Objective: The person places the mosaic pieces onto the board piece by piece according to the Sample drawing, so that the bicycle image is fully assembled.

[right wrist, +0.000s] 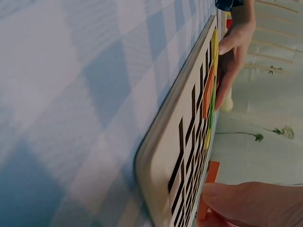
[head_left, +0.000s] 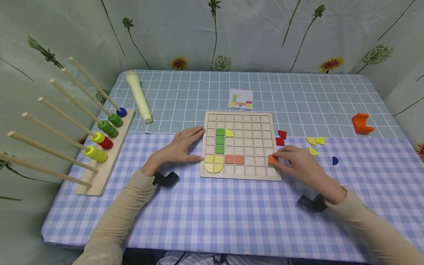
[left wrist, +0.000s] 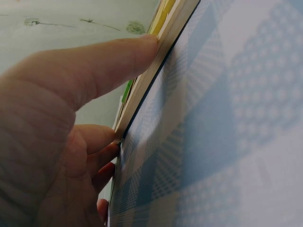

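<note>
A wooden grid board (head_left: 255, 129) lies flat in the middle of the table. Green squares (head_left: 220, 140), two orange squares (head_left: 234, 159), a yellow circle made of quarter pieces (head_left: 214, 163) and another yellow piece (head_left: 229, 133) sit in its cells. My left hand (head_left: 179, 146) touches the board's left edge with fingers and thumb spread, also visible in the left wrist view. Over the board's right edge, my right hand (head_left: 299, 163) pinches an orange square tile (head_left: 273, 160) between thumb and fingers. The right wrist view shows this tile (right wrist: 212, 172) tilted above the board.
Red pieces (head_left: 280, 141), yellow pieces (head_left: 312, 151) and a blue half-circle (head_left: 335, 160) lie right of the board. A pattern card (head_left: 240, 99) is behind it. A peg stand with beads (head_left: 112, 147) and a pale microphone (head_left: 138, 97) stand left; an orange block (head_left: 361, 124) lies far right.
</note>
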`<state>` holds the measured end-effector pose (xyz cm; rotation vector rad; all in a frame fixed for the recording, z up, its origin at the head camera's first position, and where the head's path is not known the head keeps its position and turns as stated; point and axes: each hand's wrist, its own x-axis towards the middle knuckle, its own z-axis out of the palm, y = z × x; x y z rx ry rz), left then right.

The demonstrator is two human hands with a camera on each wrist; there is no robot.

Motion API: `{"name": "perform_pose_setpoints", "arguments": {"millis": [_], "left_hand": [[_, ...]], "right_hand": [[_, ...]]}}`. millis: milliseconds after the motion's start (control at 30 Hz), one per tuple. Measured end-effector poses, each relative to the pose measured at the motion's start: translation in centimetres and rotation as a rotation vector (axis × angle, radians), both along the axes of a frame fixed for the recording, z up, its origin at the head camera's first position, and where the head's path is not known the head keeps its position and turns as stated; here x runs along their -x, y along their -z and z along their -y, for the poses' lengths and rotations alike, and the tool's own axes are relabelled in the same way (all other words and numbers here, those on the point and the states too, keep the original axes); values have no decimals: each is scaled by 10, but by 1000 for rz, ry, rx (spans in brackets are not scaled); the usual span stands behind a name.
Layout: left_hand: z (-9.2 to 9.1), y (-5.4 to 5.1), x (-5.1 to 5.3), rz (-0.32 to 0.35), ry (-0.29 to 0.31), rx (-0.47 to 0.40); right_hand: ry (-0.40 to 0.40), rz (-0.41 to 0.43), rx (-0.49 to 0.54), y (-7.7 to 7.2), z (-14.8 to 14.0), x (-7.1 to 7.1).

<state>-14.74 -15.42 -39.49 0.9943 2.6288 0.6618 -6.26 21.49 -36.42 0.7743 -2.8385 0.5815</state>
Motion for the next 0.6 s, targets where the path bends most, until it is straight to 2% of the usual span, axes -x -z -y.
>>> {"name": "perform_pose_setpoints", "arguments": {"millis": [267, 600], "left_hand": [[0, 3, 1, 3, -7, 5], [0, 2, 1, 0, -1, 6]], "right_hand": [[-41, 49, 13, 3, 18, 5], [-78, 90, -61, 8, 36, 13]]}}
